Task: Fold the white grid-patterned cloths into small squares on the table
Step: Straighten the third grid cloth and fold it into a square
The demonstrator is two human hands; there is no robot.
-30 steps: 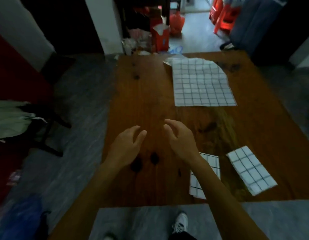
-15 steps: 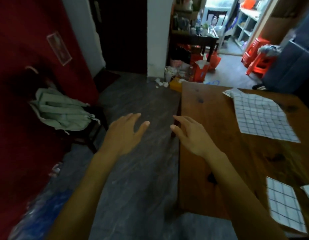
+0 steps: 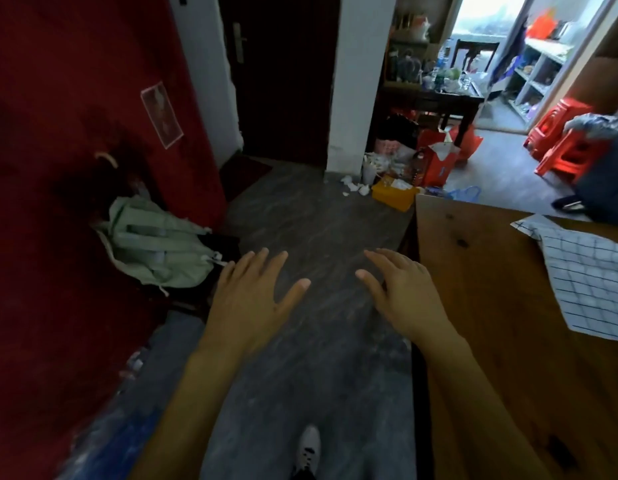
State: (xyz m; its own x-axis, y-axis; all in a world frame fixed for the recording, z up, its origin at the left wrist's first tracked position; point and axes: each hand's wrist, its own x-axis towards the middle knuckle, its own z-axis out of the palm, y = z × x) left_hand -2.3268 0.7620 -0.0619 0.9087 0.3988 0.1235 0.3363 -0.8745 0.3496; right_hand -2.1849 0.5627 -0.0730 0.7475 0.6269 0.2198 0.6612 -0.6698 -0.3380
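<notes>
reaching out palm-down over the grey floor (image 3: 300, 216), the left hand (image 3: 252, 299) has its fingers straight and spread, holding nothing. the right hand (image 3: 404, 296) is out beside it, also palm-down with fingers loosely spread and thumb pointing toward the left hand, and it holds nothing either. the right hand sits just at the near left edge of the wooden table (image 3: 491, 306), with its forearm running along that edge; whether it touches the wood cannot be told.

to the right of the right hand, well apart from it, a white grid-patterned cloth (image 3: 584, 278) lies unfolded and a little rumpled on the table top, running off the right side of the view. a second layer or corner of cloth shows at its far end.

to the left of the left hand, a pale green backpack (image 3: 155, 251) slumps against the red wall (image 3: 58, 168). beyond both hands stand a dark door (image 3: 283, 81) and a white pillar (image 3: 359, 81), with an orange box (image 3: 394, 195) and scattered litter at the pillar's foot. far off to the right of the hands are red plastic stools (image 3: 564, 140). below and between the forearms a grey shoe (image 3: 309, 448) shows on the floor.
</notes>
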